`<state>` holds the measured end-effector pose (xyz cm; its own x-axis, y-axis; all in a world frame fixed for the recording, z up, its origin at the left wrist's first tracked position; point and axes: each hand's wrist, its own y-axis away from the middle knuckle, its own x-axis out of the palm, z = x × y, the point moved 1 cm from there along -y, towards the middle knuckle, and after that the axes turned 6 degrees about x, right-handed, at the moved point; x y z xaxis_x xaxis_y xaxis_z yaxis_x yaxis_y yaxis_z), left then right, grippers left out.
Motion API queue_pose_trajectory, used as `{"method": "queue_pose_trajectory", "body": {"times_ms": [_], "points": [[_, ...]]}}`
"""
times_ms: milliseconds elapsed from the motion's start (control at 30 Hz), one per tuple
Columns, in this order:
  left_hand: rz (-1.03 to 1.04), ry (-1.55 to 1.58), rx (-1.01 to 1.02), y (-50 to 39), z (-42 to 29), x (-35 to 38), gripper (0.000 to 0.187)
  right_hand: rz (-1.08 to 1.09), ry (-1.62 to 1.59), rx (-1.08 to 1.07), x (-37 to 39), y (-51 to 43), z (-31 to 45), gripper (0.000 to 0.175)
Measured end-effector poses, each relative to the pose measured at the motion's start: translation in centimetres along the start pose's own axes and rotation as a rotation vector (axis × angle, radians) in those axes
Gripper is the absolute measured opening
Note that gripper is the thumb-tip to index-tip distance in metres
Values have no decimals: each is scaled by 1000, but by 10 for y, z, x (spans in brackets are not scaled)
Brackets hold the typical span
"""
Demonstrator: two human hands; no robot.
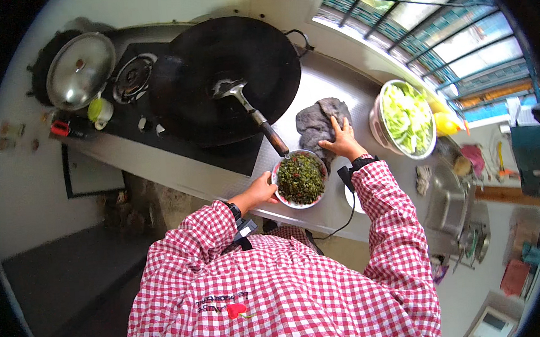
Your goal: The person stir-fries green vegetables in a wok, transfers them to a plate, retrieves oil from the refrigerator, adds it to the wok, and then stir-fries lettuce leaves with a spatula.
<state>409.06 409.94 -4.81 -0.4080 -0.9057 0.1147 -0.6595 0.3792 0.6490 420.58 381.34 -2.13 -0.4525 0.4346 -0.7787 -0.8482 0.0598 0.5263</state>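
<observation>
My left hand point(264, 190) holds the rim of a patterned bowl point(276, 200) at its left side, thumb on the edge. Chopped dark green vegetables point(301, 177) with red bits fill the bowl, which is on the steel counter. Spread fingers of my right hand point(343, 140) lie on a crumpled grey cloth point(316, 121) just beyond the bowl. A wok spatula point(252, 114) rests in a large black wok point(199, 80). Its wooden handle points toward the bowl, the end close to the bowl's far rim.
A colander point(378, 125) of cut pale green leaves point(406, 116) stands at the right, before a barred window point(428, 33). Partly hidden under my right forearm is a white dish point(353, 200). A metal lid point(81, 71), a burner point(133, 78) and a cup point(101, 111) are at the left.
</observation>
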Motion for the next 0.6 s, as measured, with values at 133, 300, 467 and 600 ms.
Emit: {"method": "queue_pose_trajectory", "body": {"times_ms": [133, 300, 467, 600], "points": [[-117, -137, 137, 1, 10, 8, 24, -1, 123, -64, 3, -39, -7, 102], [-255, -117, 156, 32, 25, 16, 23, -84, 120, -141, -5, -81, -2, 87], [-315, -7, 175, 93, 34, -5, 32, -161, 173, -399, 13, -61, 37, 70], [-301, 82, 182, 143, 46, -43, 39, -262, 218, -594, 45, -9, 74, 61]]}}
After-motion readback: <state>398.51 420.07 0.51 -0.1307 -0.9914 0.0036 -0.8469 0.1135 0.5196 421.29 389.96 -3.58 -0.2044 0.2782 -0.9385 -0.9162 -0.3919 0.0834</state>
